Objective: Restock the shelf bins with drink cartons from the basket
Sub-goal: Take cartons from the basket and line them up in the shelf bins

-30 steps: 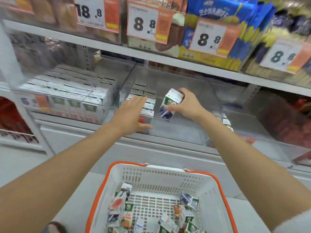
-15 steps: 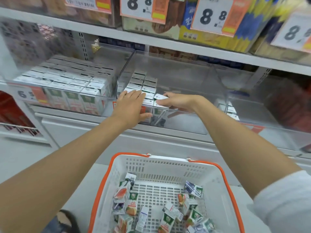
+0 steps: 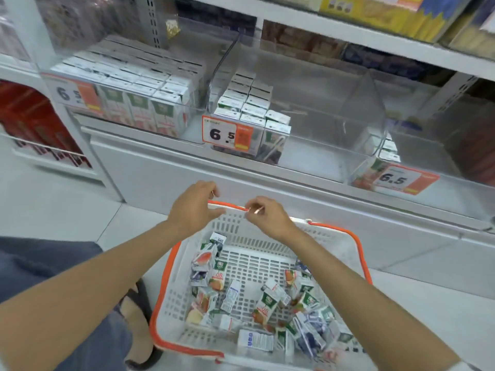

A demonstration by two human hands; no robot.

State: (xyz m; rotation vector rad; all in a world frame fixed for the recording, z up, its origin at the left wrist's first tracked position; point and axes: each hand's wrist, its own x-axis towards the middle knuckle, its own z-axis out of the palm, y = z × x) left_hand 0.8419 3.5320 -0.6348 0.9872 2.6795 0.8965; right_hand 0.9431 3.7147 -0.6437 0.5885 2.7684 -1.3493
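Hovering just above the far rim of the basket [image 3: 187,348], the left grip [image 3: 195,210] and right grip [image 3: 267,216] were loose-fingered and held nothing. Drink cartons [image 3: 263,303] lay jumbled below them. Beyond the grips, shelved cartons [image 3: 251,111] stood upright in the middle shelf bin [image 3: 321,145].

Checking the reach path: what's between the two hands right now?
Head view: between the left hand and the right hand shows only the far orange rim of the basket and the white slotted wall under it. Nothing else there.
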